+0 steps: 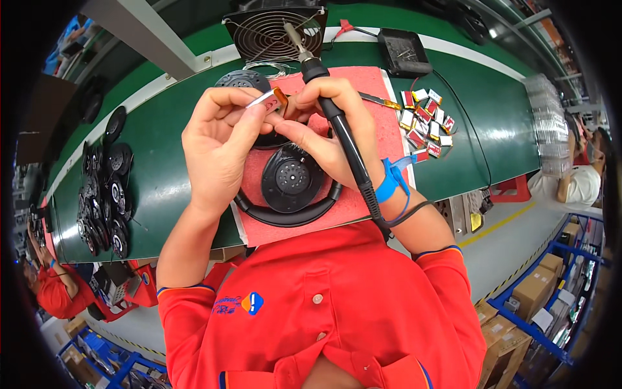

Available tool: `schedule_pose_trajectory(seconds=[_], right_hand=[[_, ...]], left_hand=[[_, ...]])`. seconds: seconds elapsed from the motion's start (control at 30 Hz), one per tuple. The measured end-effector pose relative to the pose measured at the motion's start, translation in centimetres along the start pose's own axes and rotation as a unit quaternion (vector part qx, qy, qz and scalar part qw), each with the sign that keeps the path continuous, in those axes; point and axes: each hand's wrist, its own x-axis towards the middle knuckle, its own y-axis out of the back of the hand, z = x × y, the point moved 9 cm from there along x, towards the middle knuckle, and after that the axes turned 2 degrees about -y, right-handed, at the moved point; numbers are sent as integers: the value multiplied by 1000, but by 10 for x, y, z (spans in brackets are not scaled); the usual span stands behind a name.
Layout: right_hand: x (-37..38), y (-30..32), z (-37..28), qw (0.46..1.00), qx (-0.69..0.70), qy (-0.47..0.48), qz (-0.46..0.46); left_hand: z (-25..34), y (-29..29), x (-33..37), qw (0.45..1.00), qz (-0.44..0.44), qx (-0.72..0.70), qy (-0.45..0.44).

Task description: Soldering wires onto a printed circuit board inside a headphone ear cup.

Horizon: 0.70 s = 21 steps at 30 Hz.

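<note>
My left hand (217, 142) pinches a small flat battery (273, 101), silver with red marks and yellow tape at one end. My right hand (346, 129) carries a black-handled soldering iron (350, 149) across its back and thumb side, metal tip pointing up and away. Its thumb and fingertips close together beside the battery; whatever they pinch is too small to make out. Below both hands, a black headphone (288, 217) lies on a pink mat (389, 133), its round ear cup (293, 178) facing up. Another round ear cup (243, 80) shows partly behind my left fingers.
Loose batteries (426, 120) lie right of the mat, near tweezers (379, 100). A guarded fan (275, 39) and a black tray (403, 55) stand behind. Black ear cups (103, 194) are heaped at left; clear trays (549, 123) are stacked far right. A blue wrist strap (390, 183) circles my right wrist.
</note>
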Motion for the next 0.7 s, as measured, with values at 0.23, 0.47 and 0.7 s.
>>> schedule_pose_trajectory(seconds=[0.23, 0.47, 0.7], right_hand=[[-3, 12, -8, 995, -84, 38, 30], [-4, 4, -10, 990, -132, 52, -26], [-2, 5, 1, 997, -73, 19, -25]], left_hand=[[-2, 6, -4, 1000, -13, 20, 6], [-18, -12, -3, 985, -116, 86, 94], [-1, -6, 0, 947, -111, 301, -21]])
